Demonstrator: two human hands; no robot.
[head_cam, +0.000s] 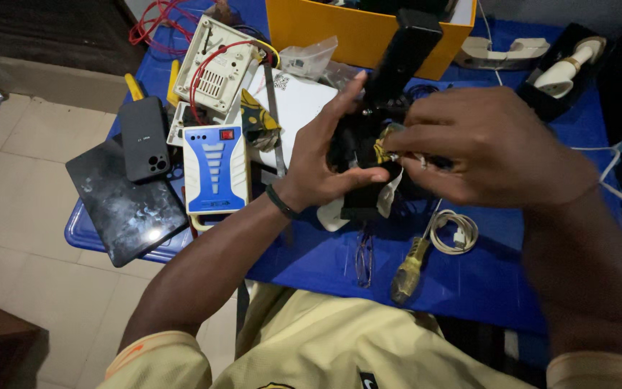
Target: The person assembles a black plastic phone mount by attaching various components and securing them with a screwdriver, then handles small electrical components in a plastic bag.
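My left hand [329, 151] grips a black device [358, 148] above the blue table [469, 274], thumb pressed across its lower side. My right hand [487, 148] pinches at small yellow and white wires [390, 148] sticking out of that device. A long black part [404, 50] rises from the device toward the orange box. White paper or cloth [386, 202] hangs under the device. A dark band [280, 201] sits on my left wrist.
On the table lie a yellow-handled screwdriver [410, 263], a coiled white cable [455, 232], a blue-and-white box [215, 169], a black phone [145, 138], a dark tablet [125, 203] and an open white casing with red wire [217, 63]. An orange box [347, 32] stands behind.
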